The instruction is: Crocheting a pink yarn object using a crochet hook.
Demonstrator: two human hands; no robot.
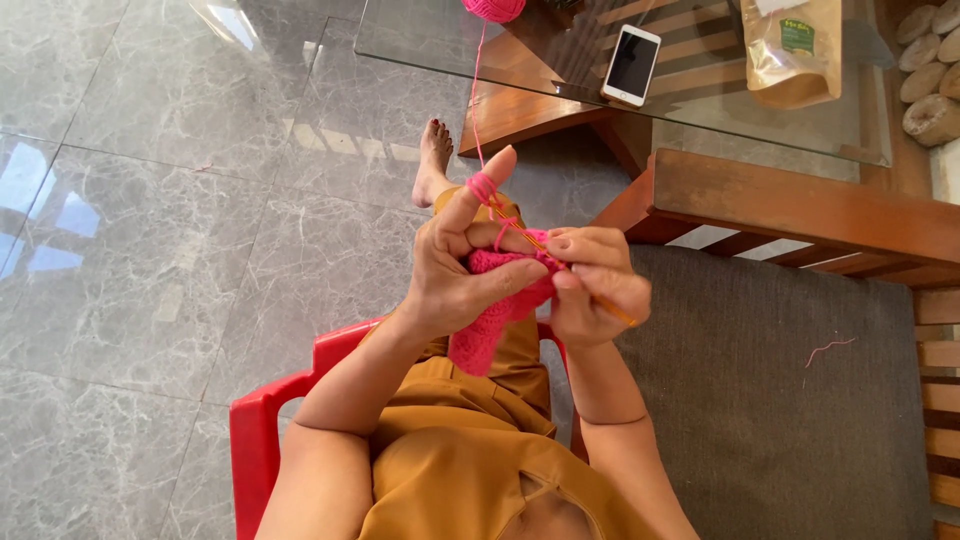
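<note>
pink crochet work [492, 310] sits bunched between your two hands, its lower end hanging down below them over your lap. going from the largest things down: grey marble floor [150, 250] spreads out to the left of your hands, and a dark grey cushion [780, 400] on a wooden bench frame [800, 205] lies to their right. a glass tabletop [420, 50] stands beyond your hands, carrying a white phone [631, 65] and a tan paper pouch [795, 50] further right. a red plastic chair [262, 430] shows below your left forearm. your left hand [455, 270] is closed around the upper part of the pink piece, thumb pressed across it, while its index finger points up with pink yarn [477, 100] looped round the tip. that strand runs away from your hands up to a pink yarn ball [494, 8] at the table's near edge. your right hand [595, 285] is curled shut, pinching a thin orange crochet hook [613, 309] whose front end reaches into the work just beside the left fingers. a short scrap of pink thread [830, 349] lies on the cushion, well to the right of your right hand.
</note>
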